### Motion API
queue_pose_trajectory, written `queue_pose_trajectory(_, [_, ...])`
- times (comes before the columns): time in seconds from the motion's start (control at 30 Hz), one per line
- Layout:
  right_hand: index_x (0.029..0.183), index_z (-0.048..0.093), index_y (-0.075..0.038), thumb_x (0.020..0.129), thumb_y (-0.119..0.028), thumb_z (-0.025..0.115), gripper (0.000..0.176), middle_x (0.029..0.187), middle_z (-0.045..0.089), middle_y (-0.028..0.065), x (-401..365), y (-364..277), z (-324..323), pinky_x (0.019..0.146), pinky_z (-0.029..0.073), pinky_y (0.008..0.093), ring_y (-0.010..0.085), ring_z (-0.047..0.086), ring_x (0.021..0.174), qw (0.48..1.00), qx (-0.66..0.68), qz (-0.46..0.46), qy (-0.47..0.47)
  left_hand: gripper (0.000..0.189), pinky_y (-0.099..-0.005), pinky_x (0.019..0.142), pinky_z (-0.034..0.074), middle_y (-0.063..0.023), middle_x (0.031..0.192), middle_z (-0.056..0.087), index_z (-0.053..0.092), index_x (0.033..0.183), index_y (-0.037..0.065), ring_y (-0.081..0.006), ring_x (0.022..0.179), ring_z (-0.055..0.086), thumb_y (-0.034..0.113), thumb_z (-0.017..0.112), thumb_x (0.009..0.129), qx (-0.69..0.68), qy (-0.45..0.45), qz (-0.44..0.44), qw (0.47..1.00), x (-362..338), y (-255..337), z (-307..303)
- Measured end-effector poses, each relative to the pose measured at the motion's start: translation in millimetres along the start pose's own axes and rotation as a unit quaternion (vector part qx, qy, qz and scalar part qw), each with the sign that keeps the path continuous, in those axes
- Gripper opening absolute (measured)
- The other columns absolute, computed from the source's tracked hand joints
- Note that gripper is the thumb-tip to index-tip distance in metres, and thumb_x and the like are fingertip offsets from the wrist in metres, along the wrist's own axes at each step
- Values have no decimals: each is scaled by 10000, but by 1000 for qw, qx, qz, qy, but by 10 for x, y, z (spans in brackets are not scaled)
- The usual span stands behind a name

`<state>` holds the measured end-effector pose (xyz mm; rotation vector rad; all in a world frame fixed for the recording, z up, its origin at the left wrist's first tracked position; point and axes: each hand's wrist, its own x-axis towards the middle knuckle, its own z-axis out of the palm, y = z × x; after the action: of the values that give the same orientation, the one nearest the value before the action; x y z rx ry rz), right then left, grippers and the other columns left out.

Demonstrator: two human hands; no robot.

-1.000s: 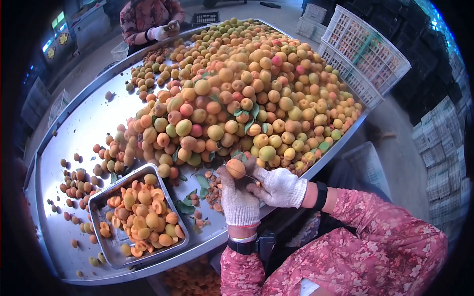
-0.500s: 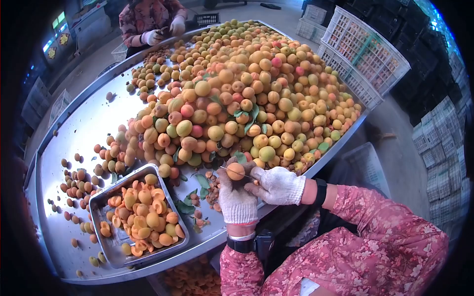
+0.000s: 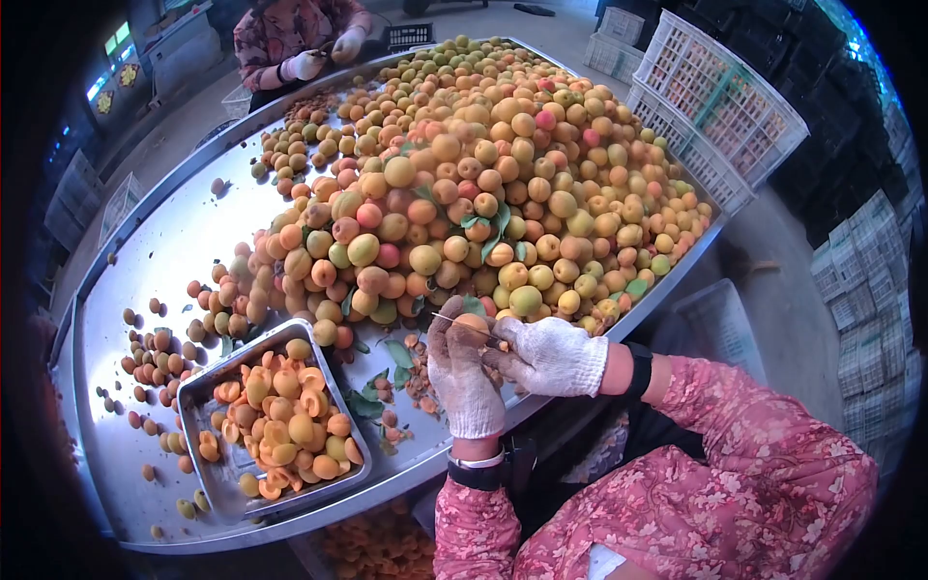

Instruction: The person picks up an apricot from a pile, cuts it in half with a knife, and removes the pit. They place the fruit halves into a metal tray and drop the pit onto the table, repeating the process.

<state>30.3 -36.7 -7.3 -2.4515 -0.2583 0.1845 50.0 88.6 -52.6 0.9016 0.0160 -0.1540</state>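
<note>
My gloved left hand (image 3: pixel 467 377) is wrapped round an orange apricot (image 3: pixel 471 331) above the near edge of the metal table (image 3: pixel 425 466). Right beside it, my gloved right hand (image 3: pixel 556 358) pinches a small thin tool (image 3: pixel 464 326), whose blade lies across the fruit. A big heap of apricots (image 3: pixel 503 184) rises just beyond both hands. To their left stands a metal tray (image 3: pixel 208 483) of halved apricots (image 3: pixel 290 416). Leaves (image 3: pixel 362 404) and pits (image 3: pixel 419 382) are scattered between the tray and my left hand.
Across the table a co-worker (image 3: pixel 290 48) in white gloves works at the far edge. White crates (image 3: pixel 720 97) of fruit are stacked at the right, and more crates (image 3: pixel 860 290) stand farther right. Below the near edge sit more halved apricots (image 3: pixel 377 551).
The left hand's fingers have come up and round the apricot, which shows less now. My right hand has turned and shifted slightly, and the view has moved a little.
</note>
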Motion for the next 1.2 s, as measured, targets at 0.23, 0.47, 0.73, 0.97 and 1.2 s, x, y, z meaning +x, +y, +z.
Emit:
queue_pose_trajectory(0.23, [1140,493,-18,934,-333,518,377,664,610,192,-11,36,11,547,506,453,389,630,623,998,-55,3,-7,606,-392,943,457,-176,1196,567,479,1208,-5,-270,1073,568,532,494,928,-254,-28,-150,955,104,-219,-196])
queue_pose_trajectory(0.47, [1068,500,-7,929,-327,540,351,697,610,202,-27,55,-12,550,497,461,396,628,643,1000,-7,-3,2,584,-387,955,451,-159,1185,570,467,1244,-3,-265,1093,558,495,501,940,-101,-37,-64,992,68,-119,-65])
queue_pose_trajectory(0.73, [1159,487,-13,926,-319,557,391,659,618,189,-12,174,188,519,501,425,373,631,586,999,-38,-27,10,606,-411,992,429,-229,1131,600,390,1293,9,-293,1131,544,504,460,951,-264,-59,-121,955,56,-179,-161])
queue_pose_trajectory(0.97, [1141,514,-18,930,-317,547,368,719,627,203,35,168,216,543,504,428,370,636,618,999,27,-39,5,616,-410,969,446,-235,1144,602,410,1269,9,-306,1092,568,522,482,936,-203,-8,-125,971,90,-171,-167])
queue_pose_trajectory(1.2, [943,567,9,939,-295,542,305,765,632,211,5,133,77,639,490,405,346,659,760,983,162,28,-80,489,-382,900,487,-166,1112,617,506,1177,22,-261,1041,597,449,522,941,-176,-28,-99,979,53,-144,-58])
